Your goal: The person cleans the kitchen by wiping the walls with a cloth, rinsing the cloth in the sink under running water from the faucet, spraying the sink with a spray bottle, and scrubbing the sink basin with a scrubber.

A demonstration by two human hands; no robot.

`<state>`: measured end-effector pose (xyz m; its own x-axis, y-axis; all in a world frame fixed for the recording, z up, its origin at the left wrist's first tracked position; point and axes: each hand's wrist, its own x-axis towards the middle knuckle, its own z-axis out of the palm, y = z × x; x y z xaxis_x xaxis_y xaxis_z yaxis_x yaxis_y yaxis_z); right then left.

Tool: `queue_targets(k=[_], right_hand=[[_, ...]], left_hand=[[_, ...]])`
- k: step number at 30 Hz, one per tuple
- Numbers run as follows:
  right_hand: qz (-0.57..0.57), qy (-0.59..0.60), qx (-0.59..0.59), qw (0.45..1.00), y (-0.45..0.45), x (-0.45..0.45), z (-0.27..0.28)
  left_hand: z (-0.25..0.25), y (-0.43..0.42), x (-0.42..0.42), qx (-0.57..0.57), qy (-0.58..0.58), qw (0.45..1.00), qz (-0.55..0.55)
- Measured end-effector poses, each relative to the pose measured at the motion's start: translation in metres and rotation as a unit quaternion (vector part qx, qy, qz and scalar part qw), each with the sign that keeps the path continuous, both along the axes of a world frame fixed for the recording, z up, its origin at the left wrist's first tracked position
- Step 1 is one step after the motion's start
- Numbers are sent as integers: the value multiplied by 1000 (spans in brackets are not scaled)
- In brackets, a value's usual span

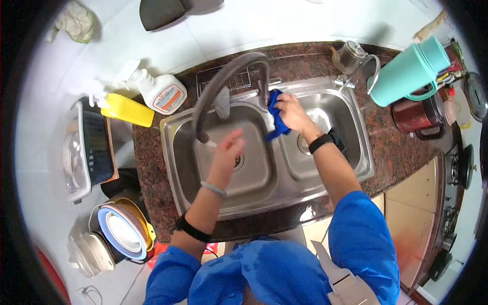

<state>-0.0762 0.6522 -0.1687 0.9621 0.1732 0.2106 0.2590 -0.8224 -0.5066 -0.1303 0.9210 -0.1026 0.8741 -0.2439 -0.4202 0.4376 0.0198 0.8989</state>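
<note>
A double stainless steel sink (223, 209) is set into a brown speckled counter. My right hand (292, 113) grips a blue cloth (277, 125) at the base of the dark curved faucet (229, 72), by the divider between the basins. Part of the cloth hangs down from my fingers. Over the left basin, just below the faucet's spout end, my left hand (229, 151) is held with its fingers stretched out and nothing in them. Something black (336, 142) lies in the right basin, partly hidden by my right wrist.
A yellow bottle (127, 110) and a white spray bottle (161, 93) stand left of the sink. A wire rack (239, 81) is behind it. To the right are a metal kettle (348, 57), a teal jug (406, 73) and a dark red pitcher (414, 116). Stacked basins (121, 231) sit lower left.
</note>
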Motion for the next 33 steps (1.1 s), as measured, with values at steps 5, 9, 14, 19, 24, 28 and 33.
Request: queue_targets(k=[5, 9, 14, 19, 24, 28, 33], right_hand=[[-24, -29, -87, 995, 5, 34, 8], [-41, -69, -161, 984, -62, 22, 8], [-24, -22, -183, 982, -53, 22, 17], [-49, -60, -114, 990, -6, 15, 14], [-24, -8, 51, 998, 33, -41, -30], [-46, -30, 116, 992, 12, -18, -35], [-151, -49, 292, 943, 36, -37, -66]], left_hand=[[-66, -20, 20, 172, -254, 952, -16], [-32, -33, 41, 226, -289, 930, 21], [-68, -24, 14, 135, -122, 976, 121], [-40, -3, 16, 81, -74, 973, 203], [-69, 28, -6, -20, 12, 990, 140], [-41, -4, -16, -10, 34, 995, 94], [-59, 18, -28, -41, 41, 991, 122]])
